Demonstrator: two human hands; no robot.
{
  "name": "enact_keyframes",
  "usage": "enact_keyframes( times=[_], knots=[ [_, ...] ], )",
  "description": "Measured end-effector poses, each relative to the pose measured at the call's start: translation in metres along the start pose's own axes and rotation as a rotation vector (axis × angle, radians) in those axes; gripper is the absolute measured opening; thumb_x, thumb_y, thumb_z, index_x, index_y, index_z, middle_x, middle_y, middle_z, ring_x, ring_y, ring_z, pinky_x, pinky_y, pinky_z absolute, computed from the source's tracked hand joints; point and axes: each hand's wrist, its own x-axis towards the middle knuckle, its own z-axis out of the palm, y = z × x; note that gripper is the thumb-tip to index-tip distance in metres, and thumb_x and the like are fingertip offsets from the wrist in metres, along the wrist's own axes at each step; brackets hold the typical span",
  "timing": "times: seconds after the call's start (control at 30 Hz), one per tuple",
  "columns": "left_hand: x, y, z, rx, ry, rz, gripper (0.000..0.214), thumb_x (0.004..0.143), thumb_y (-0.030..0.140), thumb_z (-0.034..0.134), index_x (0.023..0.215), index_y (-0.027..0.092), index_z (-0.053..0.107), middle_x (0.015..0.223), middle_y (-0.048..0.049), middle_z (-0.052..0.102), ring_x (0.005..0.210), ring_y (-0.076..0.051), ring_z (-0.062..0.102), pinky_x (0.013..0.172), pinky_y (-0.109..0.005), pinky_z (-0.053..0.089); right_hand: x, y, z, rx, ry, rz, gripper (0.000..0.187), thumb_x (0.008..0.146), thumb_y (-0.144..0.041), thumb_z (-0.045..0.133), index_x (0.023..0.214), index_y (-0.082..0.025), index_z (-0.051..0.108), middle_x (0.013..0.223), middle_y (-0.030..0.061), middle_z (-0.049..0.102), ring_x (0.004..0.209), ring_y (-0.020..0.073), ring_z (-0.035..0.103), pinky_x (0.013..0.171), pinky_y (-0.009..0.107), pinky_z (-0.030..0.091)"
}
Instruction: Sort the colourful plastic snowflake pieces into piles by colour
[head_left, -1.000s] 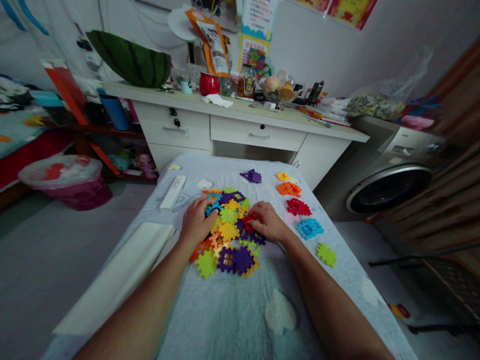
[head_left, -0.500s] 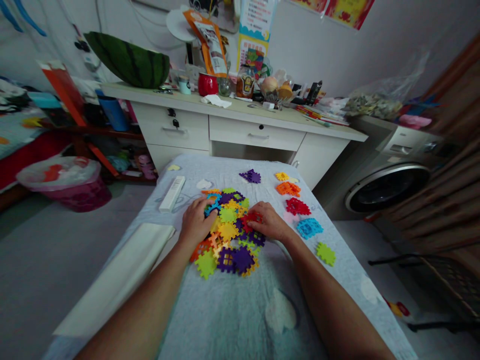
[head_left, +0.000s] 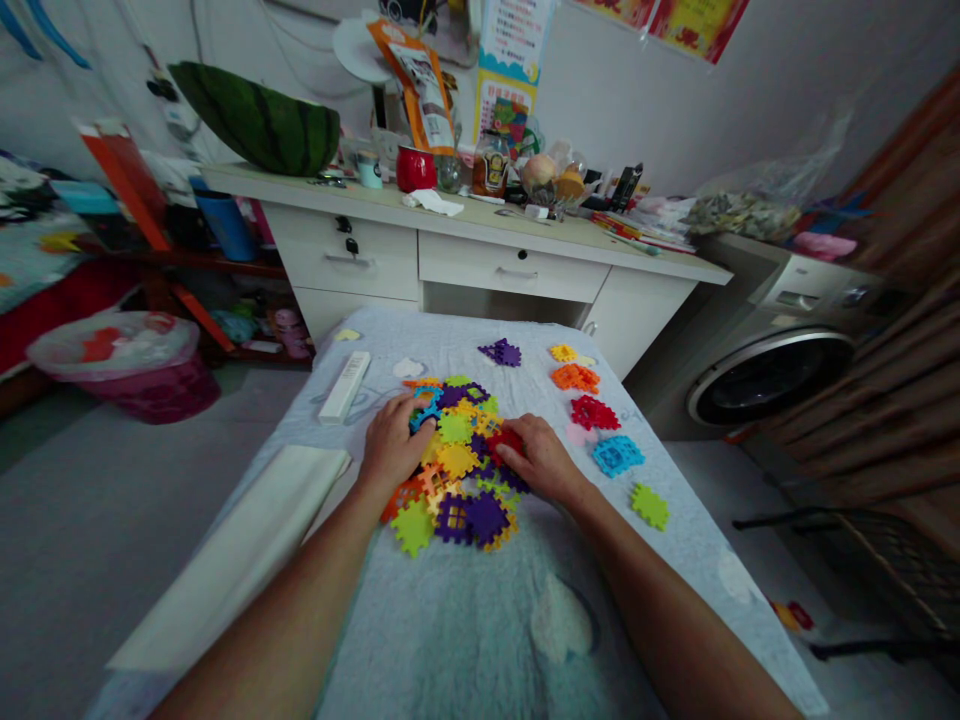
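Note:
A mixed pile of notched plastic building tiles (head_left: 456,461) in yellow, purple, green, orange, blue and red lies in the middle of the cloth-covered table. At the pile's left side, my left hand (head_left: 393,442) has its thumb and fingers closed around a blue tile (head_left: 427,408). Across from it, my right hand (head_left: 546,460) grips a red tile (head_left: 505,443) between thumb and fingers at the pile's right edge. Sorted by colour down the right side are yellow (head_left: 562,352), orange (head_left: 576,377), red (head_left: 594,412), blue (head_left: 618,455) and green tiles (head_left: 649,506). Purple tiles (head_left: 502,352) sit at the back.
A long white box (head_left: 345,387) and a folded cream cloth (head_left: 247,550) lie on the table's left. Behind stands a white desk (head_left: 480,225) bearing a cut watermelon (head_left: 259,122) and jars. A washing machine (head_left: 780,330) is at the right, a pink bin (head_left: 142,375) at the left.
My right hand has shifted slightly right and down, its fingers drawn in more at the red tile. My left hand stays at the blue tile.

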Motion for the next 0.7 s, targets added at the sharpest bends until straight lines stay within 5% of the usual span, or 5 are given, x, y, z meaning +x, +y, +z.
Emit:
enact_keyframes(
  times=[0.23, 0.7],
  knots=[
    [-0.0004, -0.0006, 0.0009, -0.004, -0.004, -0.009, 0.028, 0.083, 0.036, 0.053, 0.107, 0.024, 0.063, 0.123, -0.0075, 0.06, 0.118, -0.027, 0.056, 0.105, -0.045, 0.042, -0.0056, -0.0032, -0.0031, -0.018, -0.033, -0.034, 0.04, 0.08, -0.027, 0.063, 0.118, -0.018, 0.062, 0.104, 0.0088, 0.06, 0.096, 0.0238, 0.052, 0.087, 0.036, 0.039],
    [0.0013, -0.0068, 0.0034, 0.0, -0.004, 0.027, 0.028, 0.084, 0.037, 0.053, 0.106, 0.023, 0.063, 0.121, -0.0076, 0.061, 0.117, -0.026, 0.056, 0.105, -0.043, 0.042, -0.0081, 0.0003, -0.0019, -0.027, -0.019, -0.092, 0.052, 0.076, -0.037, 0.073, 0.123, -0.018, 0.061, 0.114, 0.0107, 0.057, 0.103, 0.0252, 0.05, 0.094, 0.041, 0.04]
  ],
)
